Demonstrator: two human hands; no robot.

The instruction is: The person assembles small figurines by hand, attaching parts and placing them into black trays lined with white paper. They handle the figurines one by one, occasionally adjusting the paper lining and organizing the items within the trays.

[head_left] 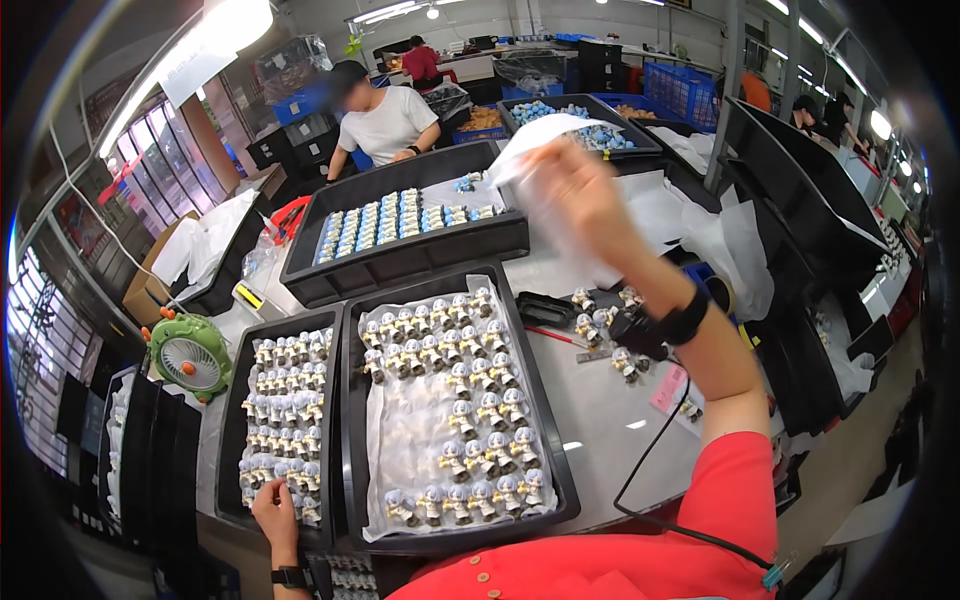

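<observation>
My right hand point(585, 195), smeared by motion, is raised over the far side of the table and grips a thin white sheet point(545, 135). My left hand point(274, 508) is low over the narrow black tray point(228, 440), its fingertips drawn together at the nearest rows of small figurines point(285, 440). Whether a figurine is between those fingers is hidden. Beside it, a wider black tray point(563, 470) lined with white sheeting point(405, 420) bears rows of pale-haired figurines point(480, 495), with a bare patch at its left middle.
Behind lies a black tray point(400, 245) of blue-and-white figurines. A green fan point(188, 355) stands left. Loose figurines point(590, 325), a red pen point(555, 337) and a small black dish point(545, 308) lie right. A dark cable point(640, 465) crosses the table. A co-worker point(385, 125) sits opposite.
</observation>
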